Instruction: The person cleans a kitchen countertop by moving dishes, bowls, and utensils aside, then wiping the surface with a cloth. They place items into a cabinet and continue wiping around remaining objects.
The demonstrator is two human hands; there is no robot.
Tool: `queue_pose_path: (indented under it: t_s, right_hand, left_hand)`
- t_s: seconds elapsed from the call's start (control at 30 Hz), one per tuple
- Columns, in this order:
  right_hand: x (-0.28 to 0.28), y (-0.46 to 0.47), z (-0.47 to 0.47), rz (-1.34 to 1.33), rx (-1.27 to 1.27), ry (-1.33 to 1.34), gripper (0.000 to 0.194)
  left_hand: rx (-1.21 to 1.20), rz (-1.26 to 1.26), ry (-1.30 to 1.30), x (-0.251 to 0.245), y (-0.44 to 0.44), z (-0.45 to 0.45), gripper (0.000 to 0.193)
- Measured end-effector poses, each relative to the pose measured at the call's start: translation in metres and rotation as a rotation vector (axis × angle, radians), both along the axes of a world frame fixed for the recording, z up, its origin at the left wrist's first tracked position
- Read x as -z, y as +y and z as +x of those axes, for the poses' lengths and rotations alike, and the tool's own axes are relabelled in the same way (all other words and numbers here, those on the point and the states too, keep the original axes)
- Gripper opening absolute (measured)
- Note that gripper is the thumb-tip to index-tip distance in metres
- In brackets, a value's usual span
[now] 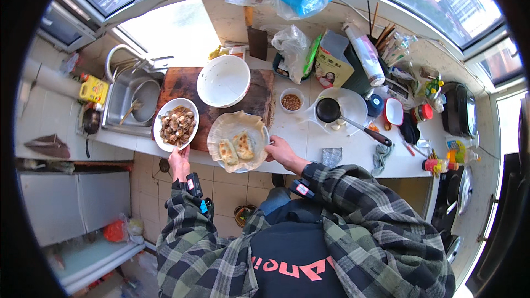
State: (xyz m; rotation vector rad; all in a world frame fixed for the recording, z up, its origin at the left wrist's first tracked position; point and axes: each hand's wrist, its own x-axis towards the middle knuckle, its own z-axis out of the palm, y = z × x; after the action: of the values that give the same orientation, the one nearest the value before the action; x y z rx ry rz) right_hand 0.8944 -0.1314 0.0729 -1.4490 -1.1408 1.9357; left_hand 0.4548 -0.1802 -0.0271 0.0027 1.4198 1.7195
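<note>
My left hand (180, 162) grips the near rim of a white oval dish (195, 112) heaped with cooked clams (178, 125). My right hand (283, 153) holds the right edge of a plate (266, 135) lined with crinkled baking paper (215, 132). Two browned, filled flatbread pieces (236, 148) lie side by side on the paper. Both dishes are at the front of a dark-stained wooden cutting board (178, 85); whether they rest on it or are lifted, I cannot tell. Behind them on the board stands a large white bowl (223, 80), with nothing seen inside.
A steel sink (114, 107) with a basin lies left. Right of the board are a cup of brown sauce (292, 101) and a black ladle (329, 111) across a white bowl (352, 101). A cleaver (257, 43) stands against the back wall. Bottles (439, 166) stand far right.
</note>
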Motion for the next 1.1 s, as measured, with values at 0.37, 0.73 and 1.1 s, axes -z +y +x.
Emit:
queue_pose_path:
  t_s: [0.37,0.73,1.1]
  right_hand:
    - [0.021,0.012,-0.036,-0.037,0.029,0.091,0.032]
    - [0.015,-0.043,0.137,0.931,-0.391,-0.756,0.059]
    - [0.059,-0.089,0.227,0.901,0.080,-0.781,0.033]
  left_hand:
    - [0.094,0.081,-0.008,0.030,0.017,-0.026,0.034]
    - [0.214,-0.064,0.024,-0.027,-0.008,-0.001,0.035]
    - [0.440,0.182,0.510,-0.149,-0.009,0.201,0.014]
